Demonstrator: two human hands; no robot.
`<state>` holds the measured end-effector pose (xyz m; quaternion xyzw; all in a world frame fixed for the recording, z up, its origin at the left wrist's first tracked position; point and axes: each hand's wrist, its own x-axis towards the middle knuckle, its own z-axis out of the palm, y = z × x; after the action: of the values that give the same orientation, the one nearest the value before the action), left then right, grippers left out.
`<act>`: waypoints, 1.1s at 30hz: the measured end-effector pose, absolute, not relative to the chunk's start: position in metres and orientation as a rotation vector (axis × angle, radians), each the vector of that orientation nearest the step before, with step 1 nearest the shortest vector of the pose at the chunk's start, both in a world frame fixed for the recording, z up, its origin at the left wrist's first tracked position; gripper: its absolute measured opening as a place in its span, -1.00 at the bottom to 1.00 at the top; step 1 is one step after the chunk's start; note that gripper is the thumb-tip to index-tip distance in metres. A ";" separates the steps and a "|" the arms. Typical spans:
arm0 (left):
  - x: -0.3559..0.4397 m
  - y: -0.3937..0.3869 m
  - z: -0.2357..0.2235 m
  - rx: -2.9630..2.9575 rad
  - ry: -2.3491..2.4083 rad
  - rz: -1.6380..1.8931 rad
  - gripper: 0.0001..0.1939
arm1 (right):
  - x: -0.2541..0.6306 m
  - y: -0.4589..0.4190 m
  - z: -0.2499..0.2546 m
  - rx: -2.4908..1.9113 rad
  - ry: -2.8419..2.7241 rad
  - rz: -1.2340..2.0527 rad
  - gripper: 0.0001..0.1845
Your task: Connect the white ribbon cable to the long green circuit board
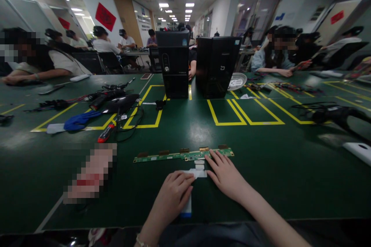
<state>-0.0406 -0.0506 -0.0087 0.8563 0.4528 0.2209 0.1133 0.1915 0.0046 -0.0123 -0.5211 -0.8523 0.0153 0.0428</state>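
A long, narrow green circuit board (174, 157) with copper-coloured tabs along its far edge lies flat on the table in front of me. From its near edge a white flat ribbon cable (199, 173) comes toward me, bends, and ends in a blue-tipped strip beneath my left hand. My left hand (176, 191) is closed, its fingers bent together over the cable at the bend. My right hand (227, 173) lies with fingers apart, the fingertips on the board's right part and the thumb beside the cable. What is under the left fingers is hidden.
Two black computer towers (176, 65) stand ahead on the green table (275, 170). To the left lie a red-black screwdriver (106, 133), a blue cloth-like item (81, 119) and cables. Black cables (333, 114) lie right. People sit at the table's far side and beyond.
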 end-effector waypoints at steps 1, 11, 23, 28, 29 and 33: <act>-0.041 -0.051 -0.009 2.511 1.329 0.643 -0.64 | 0.193 0.008 -0.006 -1.559 -2.646 0.046 -0.46; -0.039 -0.051 -0.006 2.515 1.346 0.630 -0.67 | 0.202 0.043 0.025 -1.289 -2.876 0.016 -0.50; -0.034 -0.049 -0.005 2.508 1.326 0.626 -0.69 | 0.228 0.057 0.005 -1.073 -2.566 0.327 -0.57; -0.019 -0.043 0.006 2.556 1.277 0.583 -0.68 | 0.226 0.054 -0.002 -0.970 -2.604 0.366 -0.59; -0.016 -0.040 0.008 2.570 1.268 0.562 -0.67 | 0.226 0.052 -0.006 -0.966 -2.612 0.363 -0.59; -0.009 -0.028 0.010 2.624 1.257 0.499 -0.60 | 0.224 0.044 -0.017 -1.010 -2.611 0.303 -0.55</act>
<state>-0.0086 -0.0284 0.0095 0.8848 0.4241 0.1683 0.0947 0.2243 0.0440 -0.0170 -0.3538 -0.9150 0.1063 0.1619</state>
